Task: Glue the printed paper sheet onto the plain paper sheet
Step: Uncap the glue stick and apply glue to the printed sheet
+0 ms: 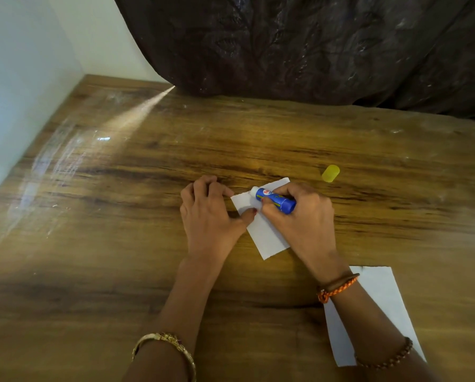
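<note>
White paper lies in two places on a worn wooden table (120, 244): nearest the camera, a larger sheet (379, 288) sits at the lower right, partly hidden beneath the person's right forearm, with no print visible on the face that shows. Farther in, a smaller sheet (266, 235) lies between the two hands, also blank on its upper face; which of the two is the printed one cannot be told from here. The left hand (208, 213) rests loosely curled at the sheet's left edge, its thumb pressed onto the paper to pin it down. The right hand (305, 216) is closed around a blue glue stick (276, 200), whose white tip meets the sheet near its far corner. The gluing step appears to be in hand, with the joining not yet done. The next move likely calls for spreading glue over the rest of the face while the thumb keeps the paper from sliding, then bringing the two sheets together squarely. Beyond the hands, a yellow cap (330, 173) lies apart on the wood, before a dark curtain (299, 45).
</note>
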